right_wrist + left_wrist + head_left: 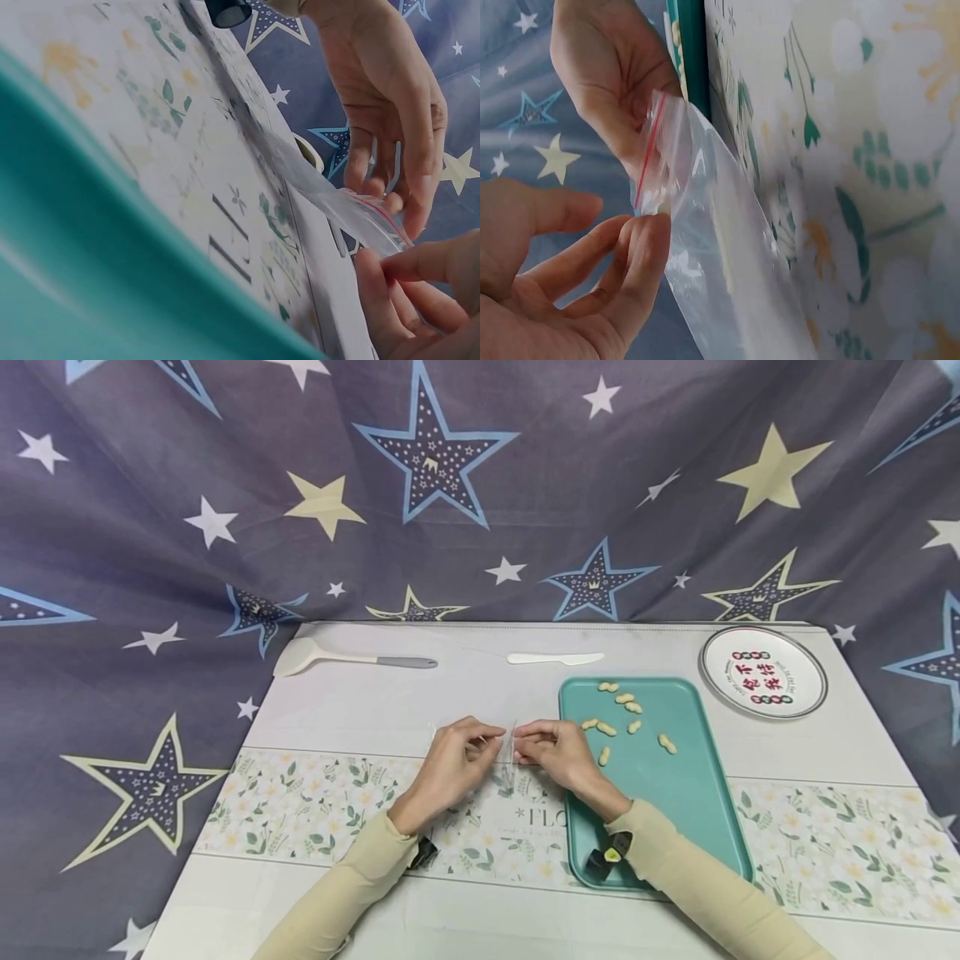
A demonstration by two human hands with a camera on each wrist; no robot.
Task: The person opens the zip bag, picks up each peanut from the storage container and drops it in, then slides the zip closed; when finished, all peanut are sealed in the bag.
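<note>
A clear zip bag (720, 255) with a red strip along its mouth hangs between my hands, over the flowered table cover (322, 810). My right hand (551, 752) pinches the bag's mouth at one end between thumb and finger, as the right wrist view shows. At the other end of the red strip, the fingertips of my left hand (453, 760) touch the bag's edge. Its thumb stands apart from those fingers in the left wrist view. To the right, a teal tray (675, 810) carries several peanuts (667, 743); my right forearm passes over it.
A white plate (806, 681) with red lettering lies at the back right. Behind the hands lies a white knife (555, 658). A pale cooking spoon (337, 656) with a grey handle is at the back left. A star-patterned curtain (480, 552) hangs behind the table.
</note>
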